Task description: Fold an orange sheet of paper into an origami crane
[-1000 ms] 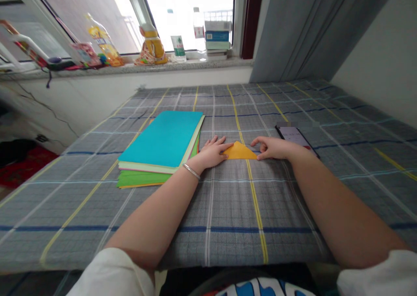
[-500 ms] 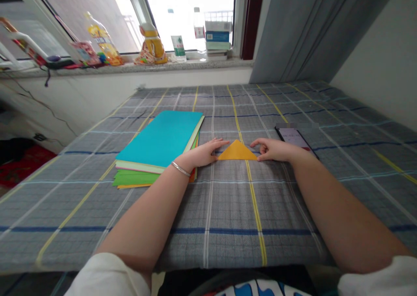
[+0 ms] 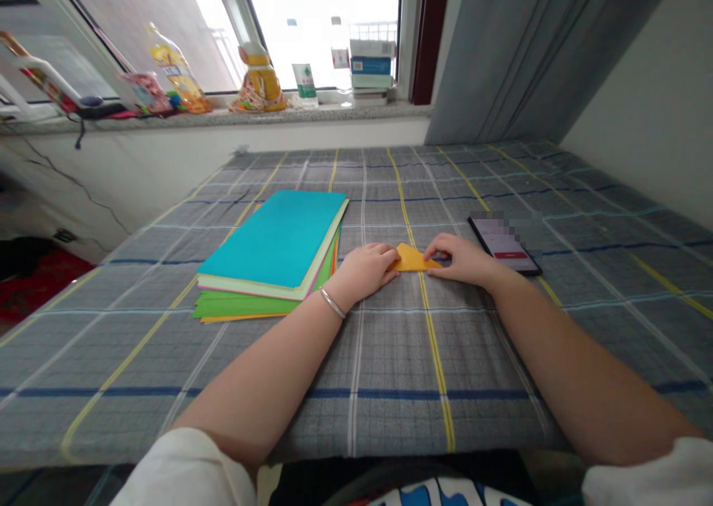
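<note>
A small folded piece of orange paper (image 3: 411,259) lies on the plaid cloth, between my two hands. My left hand (image 3: 370,268) has its fingers closed over the paper's left corner and hides that end. At the other end, my right hand (image 3: 460,259) pinches the right corner between thumb and fingers. Left of my hands lies a stack of coloured paper sheets (image 3: 272,238), blue on top with pale green, green and orange edges below. My left wrist, with a silver bangle (image 3: 333,302), is close to the stack's right edge.
A phone (image 3: 504,244) lies behind my right wrist on the plaid cloth (image 3: 390,357). Along the windowsill (image 3: 334,110) stand bottles, a yellow flask (image 3: 259,79), a white-and-green tube (image 3: 304,81) and stacked boxes (image 3: 372,64). A grey curtain (image 3: 501,53) hangs at the right.
My left hand has moved right, from touching the paper's left tip to closing over it. My right fingers have come in onto the right corner. The paper's triangle shows less of its ends.
</note>
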Motion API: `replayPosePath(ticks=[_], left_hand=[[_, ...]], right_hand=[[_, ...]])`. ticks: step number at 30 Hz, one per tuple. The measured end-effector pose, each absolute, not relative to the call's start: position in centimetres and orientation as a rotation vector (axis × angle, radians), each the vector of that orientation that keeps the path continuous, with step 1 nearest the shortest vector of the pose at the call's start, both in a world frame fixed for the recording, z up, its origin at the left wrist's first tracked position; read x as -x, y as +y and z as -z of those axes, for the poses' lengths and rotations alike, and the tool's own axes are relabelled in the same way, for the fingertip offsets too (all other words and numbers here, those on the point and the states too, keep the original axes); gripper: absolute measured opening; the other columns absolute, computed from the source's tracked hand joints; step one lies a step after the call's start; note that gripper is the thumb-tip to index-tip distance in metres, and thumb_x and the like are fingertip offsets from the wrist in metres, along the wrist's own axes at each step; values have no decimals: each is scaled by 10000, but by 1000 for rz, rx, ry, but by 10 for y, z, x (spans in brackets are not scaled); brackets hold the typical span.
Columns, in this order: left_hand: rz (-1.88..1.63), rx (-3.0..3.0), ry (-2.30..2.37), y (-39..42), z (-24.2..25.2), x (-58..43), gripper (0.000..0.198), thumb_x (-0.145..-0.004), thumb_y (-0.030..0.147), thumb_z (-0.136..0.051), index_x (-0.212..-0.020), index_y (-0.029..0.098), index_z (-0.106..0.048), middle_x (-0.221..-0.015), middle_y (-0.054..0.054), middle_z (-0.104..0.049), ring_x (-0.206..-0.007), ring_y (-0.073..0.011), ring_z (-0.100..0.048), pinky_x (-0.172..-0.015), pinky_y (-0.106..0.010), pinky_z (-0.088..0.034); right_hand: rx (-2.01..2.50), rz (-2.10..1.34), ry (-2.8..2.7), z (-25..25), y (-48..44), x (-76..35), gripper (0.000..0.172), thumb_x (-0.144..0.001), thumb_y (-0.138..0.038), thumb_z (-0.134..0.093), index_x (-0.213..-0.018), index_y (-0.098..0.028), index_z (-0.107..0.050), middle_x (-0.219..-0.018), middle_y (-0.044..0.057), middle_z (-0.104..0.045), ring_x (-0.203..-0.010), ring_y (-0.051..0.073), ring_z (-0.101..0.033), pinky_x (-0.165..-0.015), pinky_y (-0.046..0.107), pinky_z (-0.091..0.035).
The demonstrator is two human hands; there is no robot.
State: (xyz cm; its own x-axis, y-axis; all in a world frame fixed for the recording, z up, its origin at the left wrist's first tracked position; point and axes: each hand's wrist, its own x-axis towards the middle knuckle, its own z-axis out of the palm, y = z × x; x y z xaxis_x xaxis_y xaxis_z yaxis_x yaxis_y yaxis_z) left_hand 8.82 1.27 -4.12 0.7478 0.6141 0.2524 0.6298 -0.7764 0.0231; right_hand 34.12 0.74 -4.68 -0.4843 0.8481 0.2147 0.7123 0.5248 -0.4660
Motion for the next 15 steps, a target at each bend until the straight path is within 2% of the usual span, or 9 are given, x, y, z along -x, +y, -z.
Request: replayPosePath(ticks=[2, 4, 8, 11, 15], left_hand=[[362, 2832, -996, 14, 43, -92, 220, -949, 324, -496, -1045, 173, -625, -1005, -91, -685, -959, -212, -656, -834, -335, -522], [373, 2815, -957, 17, 44, -93, 221, -963, 300, -465, -995, 162, -634, -940, -88, -700, -911, -201, -670, -815, -327, -520], [481, 2735, -918, 17, 44, -94, 199, -962, 242, -453, -958, 162, -635, -887, -61, -720, -857, -180, -677, -930, -368, -464], [635, 2625, -919, 13, 40, -95, 177, -956, 250, -464, -966, 186, -628, -877, -31, -718, -828, -172, -659, -956, -380, -419], [728, 2514, -902, 6, 33, -98, 269, -986, 343, -420, -871, 201, -617, -834, -30, -696, -813, -186, -623, -812, -356, -411]], right_hand=[[1167, -226, -2448, 44, 4, -329, 130, -776, -229, -669, -904, -230, -691, -995, 47, -665, -978, 212, -578, -842, 340, -444], [1135, -35, -2502, 40, 1, -316, 110, -811, -223, -645, -909, -229, -696, -965, 47, -691, -982, 223, -582, -844, 349, -437], [1159, 291, -2401, 36, -6, -296, 130, -889, -247, -569, -867, -218, -694, -907, 48, -716, -923, 226, -601, -794, 355, -419], [1195, 353, -2269, 36, -9, -289, 137, -885, -228, -554, -820, -207, -673, -899, 51, -720, -889, 215, -610, -761, 337, -416], [1257, 290, -2194, 33, -15, -284, 93, -839, -180, -559, -798, -214, -636, -872, 39, -713, -871, 211, -611, -757, 329, -416]])
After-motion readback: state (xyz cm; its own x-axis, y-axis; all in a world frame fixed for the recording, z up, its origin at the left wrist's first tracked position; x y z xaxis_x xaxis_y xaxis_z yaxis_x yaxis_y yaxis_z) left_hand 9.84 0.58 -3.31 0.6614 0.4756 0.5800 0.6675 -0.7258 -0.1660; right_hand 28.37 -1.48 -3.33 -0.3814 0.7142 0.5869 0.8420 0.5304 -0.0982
